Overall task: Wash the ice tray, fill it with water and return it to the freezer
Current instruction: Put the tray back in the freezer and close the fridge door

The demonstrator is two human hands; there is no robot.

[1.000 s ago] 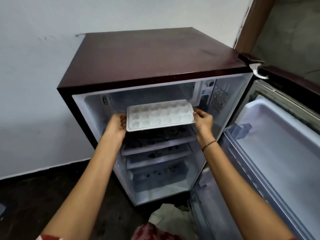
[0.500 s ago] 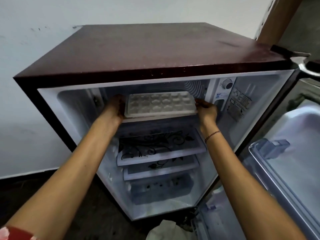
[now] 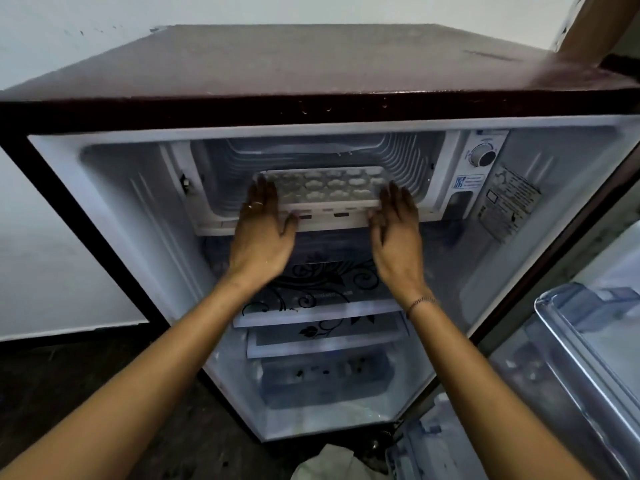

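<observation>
Pushed deeper than half a second ago: the ice tray [image 3: 325,188], now lying flat on the floor of the freezer compartment [image 3: 311,150] at the top of the fridge [image 3: 311,64], front edge just behind the compartment's lip. Loosened as well: both grips, no longer curled round the tray's ends.

Far left, a pale wall [image 3: 52,220] with a white skirting, meeting a dark floor [image 3: 69,393]. Over everything, the fridge's maroon top, dusty and scuffed.

Left of centre, the left grip [image 3: 263,230], fingers straight and apart, lying along the tray's left end, thumb down by the lip; a ring [image 3: 256,204] on one finger. Clamped on nothing.

Right of the tray, the right grip [image 3: 396,233], fingers likewise straight and spread along the tray's right end, holding nothing; a thin bracelet [image 3: 420,302] at the wrist. Actual contact with the tray hard to judge on either side.

Below the hands, a glass shelf [image 3: 325,289] with a black floral print, a second one under it, then a clear drawer [image 3: 325,379].

Further right, a round dial [image 3: 483,156] and a printed label [image 3: 509,202] on the inner wall. Far right, the open door [image 3: 588,358] with its clear plastic racks.
</observation>
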